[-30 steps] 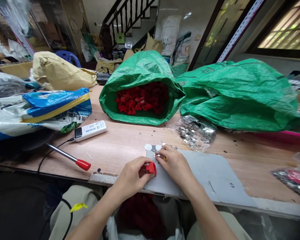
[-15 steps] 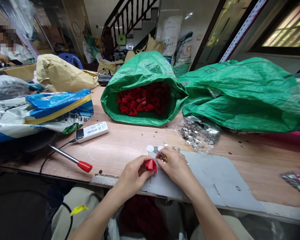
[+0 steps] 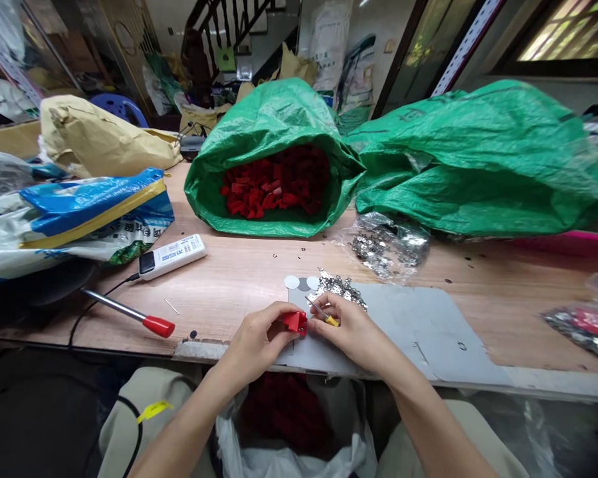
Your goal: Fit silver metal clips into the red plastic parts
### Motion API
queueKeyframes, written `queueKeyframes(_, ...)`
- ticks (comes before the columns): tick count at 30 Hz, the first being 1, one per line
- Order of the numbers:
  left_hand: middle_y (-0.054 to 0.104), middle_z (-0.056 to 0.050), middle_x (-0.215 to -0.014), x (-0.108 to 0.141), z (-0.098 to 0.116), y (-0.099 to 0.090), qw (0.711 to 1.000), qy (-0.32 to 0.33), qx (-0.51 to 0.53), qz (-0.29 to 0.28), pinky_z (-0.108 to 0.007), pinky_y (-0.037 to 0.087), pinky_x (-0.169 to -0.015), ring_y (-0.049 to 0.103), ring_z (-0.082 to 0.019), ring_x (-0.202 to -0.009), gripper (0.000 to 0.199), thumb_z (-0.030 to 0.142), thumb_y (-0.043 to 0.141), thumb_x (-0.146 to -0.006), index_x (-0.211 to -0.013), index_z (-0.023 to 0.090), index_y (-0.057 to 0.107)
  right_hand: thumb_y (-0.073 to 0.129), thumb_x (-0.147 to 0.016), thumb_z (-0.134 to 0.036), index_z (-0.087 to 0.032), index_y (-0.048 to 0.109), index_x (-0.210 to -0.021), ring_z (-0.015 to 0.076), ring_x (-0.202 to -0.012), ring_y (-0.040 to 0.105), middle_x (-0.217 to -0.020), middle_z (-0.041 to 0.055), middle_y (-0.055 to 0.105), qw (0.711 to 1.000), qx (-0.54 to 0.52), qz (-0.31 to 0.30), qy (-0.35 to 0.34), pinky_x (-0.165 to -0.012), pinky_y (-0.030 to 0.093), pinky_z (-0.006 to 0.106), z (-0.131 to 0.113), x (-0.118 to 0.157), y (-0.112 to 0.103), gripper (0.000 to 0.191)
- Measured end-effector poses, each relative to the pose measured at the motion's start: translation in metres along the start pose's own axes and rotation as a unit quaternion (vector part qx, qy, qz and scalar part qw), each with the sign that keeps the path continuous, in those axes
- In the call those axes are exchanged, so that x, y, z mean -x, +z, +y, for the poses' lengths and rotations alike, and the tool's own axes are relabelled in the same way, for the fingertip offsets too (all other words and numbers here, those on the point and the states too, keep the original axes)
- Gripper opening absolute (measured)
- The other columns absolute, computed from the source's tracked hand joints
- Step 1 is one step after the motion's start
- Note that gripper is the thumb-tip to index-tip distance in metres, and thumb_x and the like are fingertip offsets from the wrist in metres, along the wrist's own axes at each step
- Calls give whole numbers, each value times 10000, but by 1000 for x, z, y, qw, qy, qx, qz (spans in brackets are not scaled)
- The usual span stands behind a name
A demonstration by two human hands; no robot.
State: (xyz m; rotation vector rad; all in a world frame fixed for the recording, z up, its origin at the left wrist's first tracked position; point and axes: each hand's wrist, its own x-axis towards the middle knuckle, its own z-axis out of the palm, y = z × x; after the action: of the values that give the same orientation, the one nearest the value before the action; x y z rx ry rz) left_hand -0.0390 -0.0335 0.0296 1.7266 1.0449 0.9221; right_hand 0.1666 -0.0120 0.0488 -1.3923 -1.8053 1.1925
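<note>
My left hand [image 3: 263, 333] pinches a small red plastic piece [image 3: 295, 322] over the near edge of a grey mat [image 3: 408, 325]. Close on its right, my right hand [image 3: 346, 326] is closed round a small tool with a yellow handle [image 3: 331, 320] and a thin metal shaft pointing up and left. Its fingertips are beside the red piece; whether they touch it is hard to tell. Just beyond my right hand lies a pile of small shiny metal parts [image 3: 339, 285] on the mat.
A green sack [image 3: 274, 126] of red pieces opens toward me, with another green sack [image 3: 478, 159] at its right. A clear bag [image 3: 389, 245] of metal parts, a white device [image 3: 173, 257] and a red-tipped lever [image 3: 158, 325] are on the table. A white bag [image 3: 289, 458] hangs below.
The view has shifted, so the table sits a little higher and more left. My right hand has drawn back slightly from the metal pile, uncovering more of it and the yellow handle.
</note>
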Motion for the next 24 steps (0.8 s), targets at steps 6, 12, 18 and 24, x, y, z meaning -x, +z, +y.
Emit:
queueKeyframes(6,715,-12,-1112,0,0,0,1000,-4,9,0,-231,503,-896,665,-162,-1023,271,155,628,-891,-1148,236,656,635,-788,-283,-223,526,-848,181,-696,596,-726,-17,639,1000,14,16,18,-620,423,263,3,1,3,138)
queueKeyframes(12,722,-16,-1095,0,1,0,1000,-1,12,-2,-235,509,-897,674,-163,-1007,270,151,637,-884,-1142,227,665,618,-784,-275,-226,504,-830,155,-588,548,-667,-28,639,999,20,18,20,-551,387,246,2,-2,4,132)
queueKeyframes(18,726,-18,-1095,0,-1,0,1000,-6,12,-6,-242,516,-886,675,-172,-1008,256,172,629,-889,-1136,227,662,618,-764,-247,-229,522,-862,158,-602,562,-686,-33,635,998,50,44,11,-558,393,248,1,-3,9,138)
queueKeyframes(24,727,-37,-1085,0,-1,-1,1000,7,-19,2,-273,523,-879,671,-184,-990,251,208,607,-904,-1150,219,654,650,-835,-369,-225,548,-920,161,-605,606,-724,-17,675,999,-24,-1,38,-561,435,252,3,0,-2,196)
